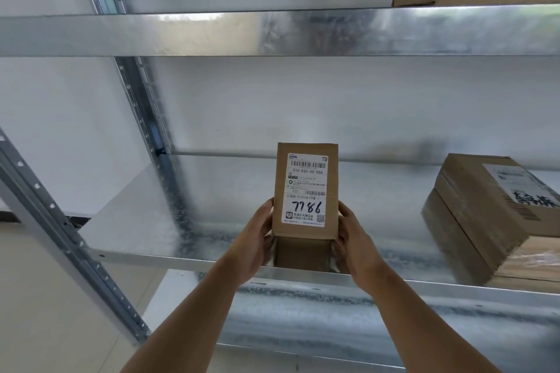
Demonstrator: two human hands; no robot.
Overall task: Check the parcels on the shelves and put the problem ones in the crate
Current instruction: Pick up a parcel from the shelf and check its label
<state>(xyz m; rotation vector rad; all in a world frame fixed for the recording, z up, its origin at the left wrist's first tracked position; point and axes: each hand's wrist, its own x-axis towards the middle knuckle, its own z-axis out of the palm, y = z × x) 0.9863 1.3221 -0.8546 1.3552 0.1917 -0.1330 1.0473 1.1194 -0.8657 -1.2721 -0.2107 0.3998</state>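
Hands (306,239) apparently clasping parcel (305,188) sides.

Small parcel (305,191): brown cardboard, white label, black barcode and handwritten "7786". Shelf (212,191): mottled silver-grey galvanised metal. Right-hand box (472,212): brown, white label, black scrawl. Wall: white.

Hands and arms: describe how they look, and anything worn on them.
Both arms are bare up to the frame's lower edge, no sleeves in view. The left hand and right hand wear no gloves; no rings, watch or bands show.
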